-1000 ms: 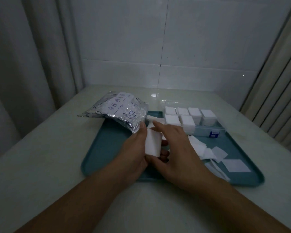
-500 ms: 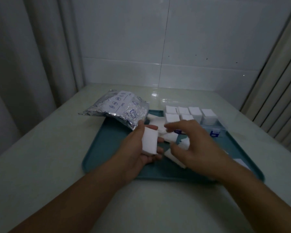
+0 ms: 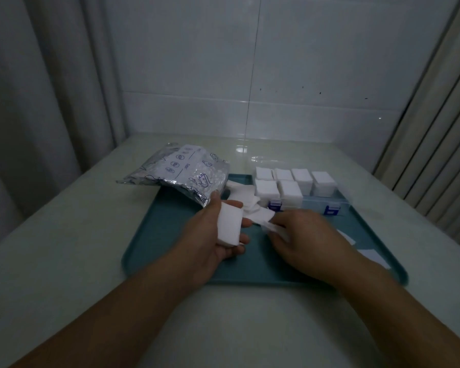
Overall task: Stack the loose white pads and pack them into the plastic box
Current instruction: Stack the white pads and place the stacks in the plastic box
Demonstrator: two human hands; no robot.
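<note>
Head view: left hand (image 3: 210, 235) grips a pad stack (image 3: 229, 226) over the teal tray (image 3: 170, 235); right hand (image 3: 306, 240) fingers pinch a loose pad (image 3: 270, 226). Plastic box (image 3: 327, 205) sits far right. Advice: square edges before adding.

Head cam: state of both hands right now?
Left hand: gripping a thick stack of white square pads.
Right hand: pinching a loose white pad over the teal plastic tray.

— On the pale glossy surface (image 3: 64, 256)?
— Teal rectangular plastic tray (image 3: 170, 235); crinkled silver foil pouch (image 3: 181, 176) overlapping its far-left corner.
— Behind?
— White tiled wall (image 3: 276, 75), grey curtains (image 3: 37, 88).
</note>
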